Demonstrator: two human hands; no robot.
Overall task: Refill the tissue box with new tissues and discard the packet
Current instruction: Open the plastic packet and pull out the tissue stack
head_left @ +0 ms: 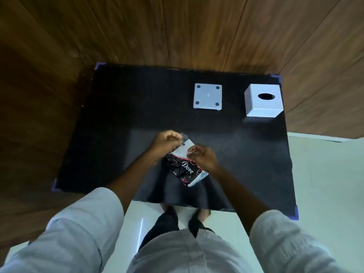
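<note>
While both hands pinch packet (184, 166), black table (122, 107) meets wood wall (177, 30).

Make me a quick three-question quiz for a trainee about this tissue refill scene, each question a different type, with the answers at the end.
1. True or false: the white tissue box stands at the far right of the black table, its oval opening facing up.
2. What do the left hand and the right hand both grip?
A. the flat white base panel
B. the clear top edge of the Dove tissue packet
C. the tissue box
3. Fill in: the base panel lies ____ the tissue box, apart from it.

Key
1. True.
2. B.
3. Left of.
</note>
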